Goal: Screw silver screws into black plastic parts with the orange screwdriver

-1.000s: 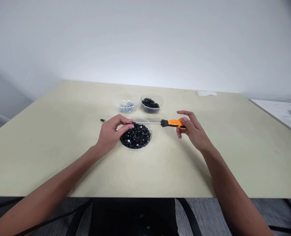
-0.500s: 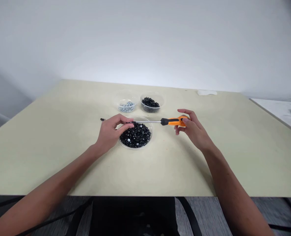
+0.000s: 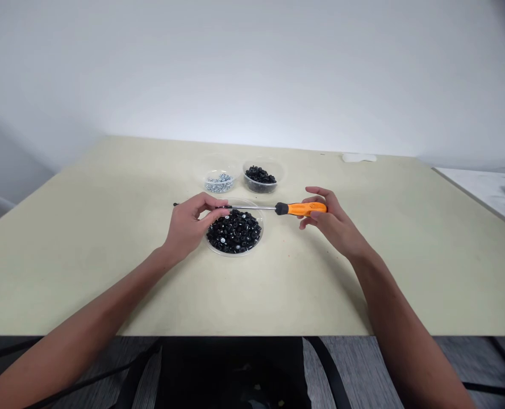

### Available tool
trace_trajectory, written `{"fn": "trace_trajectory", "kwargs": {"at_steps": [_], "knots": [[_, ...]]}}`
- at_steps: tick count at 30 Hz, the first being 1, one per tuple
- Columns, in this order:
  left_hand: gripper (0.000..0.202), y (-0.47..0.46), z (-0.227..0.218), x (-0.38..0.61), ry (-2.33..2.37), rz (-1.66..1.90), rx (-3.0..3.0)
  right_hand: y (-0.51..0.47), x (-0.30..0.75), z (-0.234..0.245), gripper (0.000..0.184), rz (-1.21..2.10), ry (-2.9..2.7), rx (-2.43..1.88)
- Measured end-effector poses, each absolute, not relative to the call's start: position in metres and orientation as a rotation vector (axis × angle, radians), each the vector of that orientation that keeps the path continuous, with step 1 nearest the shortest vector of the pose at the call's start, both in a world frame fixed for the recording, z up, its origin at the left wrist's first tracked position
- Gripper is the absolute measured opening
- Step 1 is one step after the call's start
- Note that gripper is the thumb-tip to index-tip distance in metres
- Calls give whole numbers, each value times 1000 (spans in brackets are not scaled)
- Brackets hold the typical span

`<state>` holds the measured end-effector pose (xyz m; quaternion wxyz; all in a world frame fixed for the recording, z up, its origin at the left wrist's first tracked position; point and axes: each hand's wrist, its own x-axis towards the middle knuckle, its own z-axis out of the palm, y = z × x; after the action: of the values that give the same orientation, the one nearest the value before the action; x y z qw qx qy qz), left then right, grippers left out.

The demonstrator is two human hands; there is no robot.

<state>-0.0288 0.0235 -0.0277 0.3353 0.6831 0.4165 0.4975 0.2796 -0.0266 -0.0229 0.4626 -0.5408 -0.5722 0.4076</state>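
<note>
My right hand [image 3: 339, 227] holds the orange and black handle of a screwdriver [image 3: 305, 209] between thumb and fingers, the other fingers loosely spread. The shaft lies level and points left. At its tip, my left hand [image 3: 188, 224] pinches a small black part [image 3: 224, 207], mostly hidden by thumb and forefinger. Just beneath the shaft and my left fingertips stands a clear round container [image 3: 234, 255] filled with small black parts [image 3: 237, 232], a few showing silvery centres.
Behind are two clear tubs: one with small silvery screws [image 3: 219, 183], the other with black pieces [image 3: 259, 176]. A small dark item [image 3: 175, 204] lies left of my left hand. A white object [image 3: 358, 157] lies near the table's back edge. A white surface [image 3: 482, 193] adjoins on the right.
The orange handle has turned about its axis in my right fingers, showing a plainer orange side now. Both hands stay in nearly the same place; the whole view has shifted slightly.
</note>
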Motion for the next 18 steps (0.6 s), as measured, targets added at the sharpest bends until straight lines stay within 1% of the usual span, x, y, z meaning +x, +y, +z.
{"fn": "trace_trajectory", "kwargs": {"at_steps": [3, 9, 13, 18], "knots": [[15, 24, -28, -29, 1086, 1305, 1795, -26, 281, -25, 42, 965, -1424, -1339], [14, 25, -29, -27, 1089, 1306, 1809, -20, 273, -23, 31, 927, -1317, -1373], [13, 25, -28, -26, 1086, 1320, 1833, -15, 272, -22, 28, 921, -1320, -1281], [11, 32, -29, -25, 985, 1425, 1725, -2, 273, -13, 33, 907, -1356, -1176]]}}
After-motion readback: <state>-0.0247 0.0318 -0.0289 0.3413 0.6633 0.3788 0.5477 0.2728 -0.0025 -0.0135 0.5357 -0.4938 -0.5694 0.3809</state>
